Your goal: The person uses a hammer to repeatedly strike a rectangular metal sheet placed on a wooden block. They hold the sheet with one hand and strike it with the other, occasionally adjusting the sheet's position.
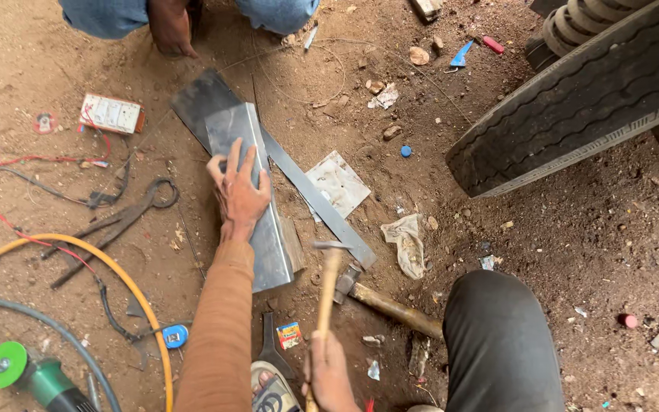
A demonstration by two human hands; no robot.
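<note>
My left hand (239,191) presses flat on a bent grey metal sheet (257,229) that lies on the dirt ground over a darker metal plate (201,99). My right hand (328,374) grips the wooden handle of a hammer (328,275), whose head hovers just right of the sheet's near end. A long flat steel strip (322,202) runs diagonally beside the sheet.
A second hammer (383,301) lies by my knee (497,336). Large metal shears (120,221), a green angle grinder (28,374), yellow hose (116,263), a switch box (112,114) and cables lie left. A big tyre (573,99) stands right. Another person (169,23) crouches at the top.
</note>
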